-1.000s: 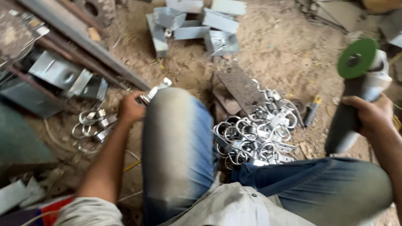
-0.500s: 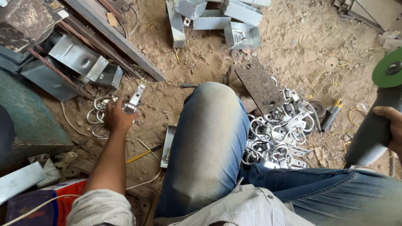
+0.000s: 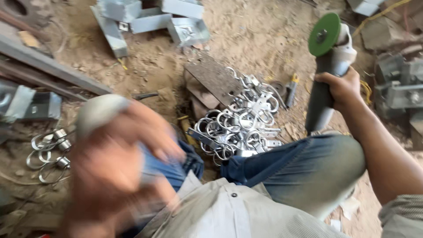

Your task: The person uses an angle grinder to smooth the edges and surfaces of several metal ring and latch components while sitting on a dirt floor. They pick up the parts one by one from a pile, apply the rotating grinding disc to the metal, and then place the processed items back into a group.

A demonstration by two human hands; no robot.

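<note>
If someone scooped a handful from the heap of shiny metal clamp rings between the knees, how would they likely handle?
The metal clamp rings lie hooked through one another, so a handful would probably drag neighbours along in a tangle. They look like bent steel strip: likely stiff, not floppy, and a clump fairly heavy. Their bright, smooth finish suggests loose ones may slip onto the sandy ground.

A pile of shiny metal clamps (image 3: pixel 240 128) lies beside a rusty plate (image 3: pixel 213 77) on sandy ground (image 3: pixel 260 39).

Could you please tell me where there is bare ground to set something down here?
Bare sandy ground lies open between the grey metal brackets and the angle grinder. It is crowded ahead of the knees, where the pile of metal clamps lies.
</note>
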